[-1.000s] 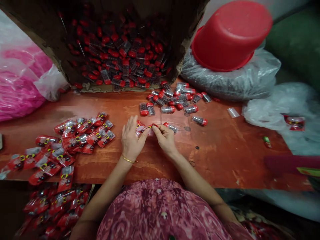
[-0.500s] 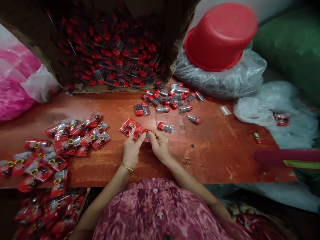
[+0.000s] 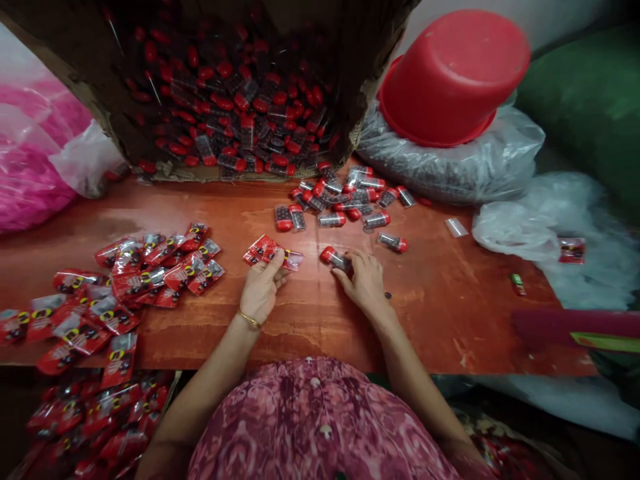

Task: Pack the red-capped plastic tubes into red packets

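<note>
My left hand [image 3: 260,288] is closed on red printed packets [image 3: 263,249], pinched under the thumb. A clear plastic end sticks out at their right side. To the right, my right hand [image 3: 367,281] has its thumb and fingers around a clear tube with a red cap [image 3: 332,257], which lies on the table and is filled with dark beads or balls. The tube's right end is hidden by the fingers. Beyond the hands lies a loose group of similar red-capped tubes [image 3: 333,219].
A cardboard box [image 3: 380,73] full of red-capped tubes stands open at the back. Filled red packets [image 3: 125,290] are heaped at the left, with more below the table edge. A red tub [image 3: 455,73] sits upside down on a plastic sack [image 3: 425,173].
My right hand has let go of the red packet and moved right onto the nearest tube. My left hand keeps the packets. The view has shifted slightly.
</note>
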Demonstrator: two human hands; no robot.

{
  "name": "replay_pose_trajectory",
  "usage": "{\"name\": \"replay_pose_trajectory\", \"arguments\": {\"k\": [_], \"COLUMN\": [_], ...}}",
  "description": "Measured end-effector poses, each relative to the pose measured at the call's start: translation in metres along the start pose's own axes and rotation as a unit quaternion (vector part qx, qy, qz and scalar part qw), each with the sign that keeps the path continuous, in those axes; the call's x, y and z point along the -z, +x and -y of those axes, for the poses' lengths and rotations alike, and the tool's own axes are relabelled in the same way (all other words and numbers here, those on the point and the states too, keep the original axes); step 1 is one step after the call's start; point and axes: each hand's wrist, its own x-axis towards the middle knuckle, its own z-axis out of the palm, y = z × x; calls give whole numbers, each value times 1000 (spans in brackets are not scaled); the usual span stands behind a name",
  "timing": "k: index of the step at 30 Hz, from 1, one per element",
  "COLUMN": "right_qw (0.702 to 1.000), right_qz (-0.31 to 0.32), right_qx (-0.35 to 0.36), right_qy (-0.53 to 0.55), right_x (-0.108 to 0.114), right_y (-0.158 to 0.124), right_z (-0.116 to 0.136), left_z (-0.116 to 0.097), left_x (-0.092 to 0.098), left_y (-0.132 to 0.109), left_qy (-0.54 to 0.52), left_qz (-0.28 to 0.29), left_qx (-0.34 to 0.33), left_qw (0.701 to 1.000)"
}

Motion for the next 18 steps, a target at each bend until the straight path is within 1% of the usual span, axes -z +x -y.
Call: {"name": "replay_pose_trajectory", "arguments": {"k": [3,5,6,9,11,13,18], "right_qw": [991,977,972,968,969,972,975], "right_qz": [-20,-39,-45,-32,-16,-10,-28], "right_qx": [3,5,11,50,64,63,51], "right_qy": [133,212,232,245,238,227,216], "right_x": [3,13,19,35,39,39,31], "right_y": [-13,-20,-23,-26,-25,-25,-24], "right_z": [5,16,22,37,41,42,43], "left_z": [-1,0,1,3,3,3,-1], "left_x": [-1,-2,-2,-3,-4,-4,-3], "left_y": [-2,-3,-4,-5,-5,-6,-5], "left_qy": [17,27,31,43,57,68,75], "left_qz": [11,20,24,31,34,30,15], "left_qx": [17,24,25,22,18,14,-19], "left_qw": [1000,999,999,998,998,997,997]}}
